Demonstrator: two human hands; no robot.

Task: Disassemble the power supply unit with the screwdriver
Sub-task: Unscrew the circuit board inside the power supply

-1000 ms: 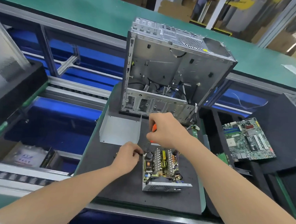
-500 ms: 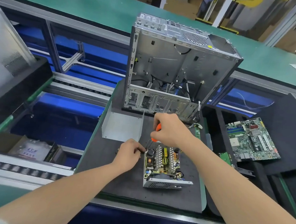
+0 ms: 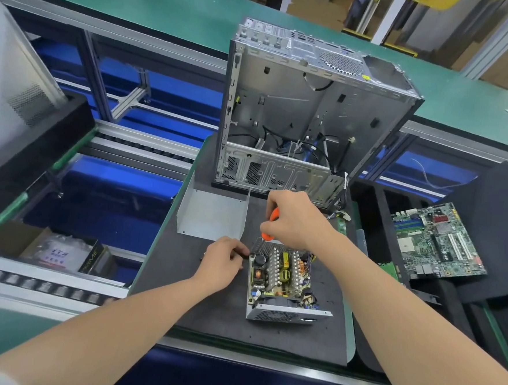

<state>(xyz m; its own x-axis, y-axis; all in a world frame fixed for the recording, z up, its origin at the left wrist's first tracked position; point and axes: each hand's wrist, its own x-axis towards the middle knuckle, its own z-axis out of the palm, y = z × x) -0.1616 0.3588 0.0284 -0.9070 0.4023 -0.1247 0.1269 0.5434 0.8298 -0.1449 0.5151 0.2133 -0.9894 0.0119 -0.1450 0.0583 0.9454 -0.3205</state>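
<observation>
The power supply unit (image 3: pixel 281 281) lay on the dark tabletop (image 3: pixel 208 315) between the two hands, just to the right of the left hand (image 3: pixel 222 265) and just below the right hand (image 3: pixel 296 219). Its cover was off. The circuit board showed a black capacitor, rows of pale heat-sink fins, yellow parts and copper coils. A perforated grey metal wall closed the near end.

The right hand was curled round the orange handle of the screwdriver (image 3: pixel 272 220), which pointed down at the unit's far left corner; the tip was hidden. The left hand's fingers were curled against the unit's left wall and pinched it near that same corner.

A bent grey metal cover (image 3: pixel 212 213) stood just beyond the left hand. An opened computer case (image 3: pixel 306 114) stood upright beyond both hands. A green motherboard (image 3: pixel 437 241) lay well to the right of the right hand.
</observation>
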